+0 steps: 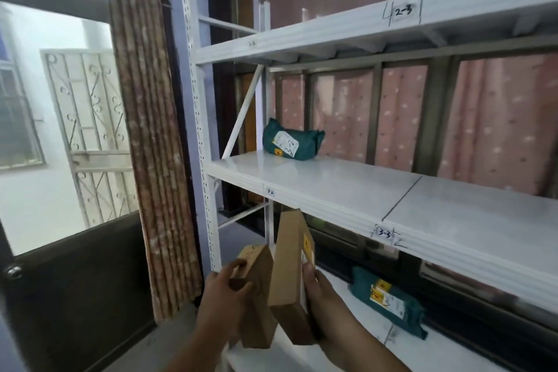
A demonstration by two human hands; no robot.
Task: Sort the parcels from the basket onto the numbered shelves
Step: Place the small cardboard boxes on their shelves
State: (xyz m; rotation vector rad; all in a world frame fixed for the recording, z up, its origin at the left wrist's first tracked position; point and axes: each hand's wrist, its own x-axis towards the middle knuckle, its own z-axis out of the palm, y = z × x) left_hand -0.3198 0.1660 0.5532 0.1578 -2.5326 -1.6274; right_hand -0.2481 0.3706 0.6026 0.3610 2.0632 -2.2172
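Before the left end of the white rack: two cardboard parcels are held up side by side, below the front edge of the middle shelf (332,187)
Left hand (225,285): fingers curled round the smaller brown box (256,296), gripping its near face; the box stands on end, long axis upright
Right hand (320,293): thumb and fingers wrapped round the edge of the larger flat box (290,275), which is tilted with its top leaning right; a yellow-and-white label (308,246) shows on its right face, too blurred to read
Boxes to each other: touching or nearly so along their lower parts, I cannot tell which
Key relation: the larger box's top corner reaches up to just under the "3-2" tag (269,191) on the middle shelf's front edge, so that shelf lies up and ahead of the right hand; the lower shelf (447,350) lies below and to the right of both hands
Nearer hand: the right one is closer to both shelves' open surfaces; the left one hangs out by the rack's corner post (197,100)
Already shelved: a green bag parcel (291,139) near the back left corner of the middle shelf, another green bag parcel (389,300) on the lower shelf
Other tags: "3-3" (384,232) further right on the middle shelf's edge, "2-3" (403,11) on the upper shelf (332,30)
Likely step: reading the labels to choose a slot
Basket: not in view
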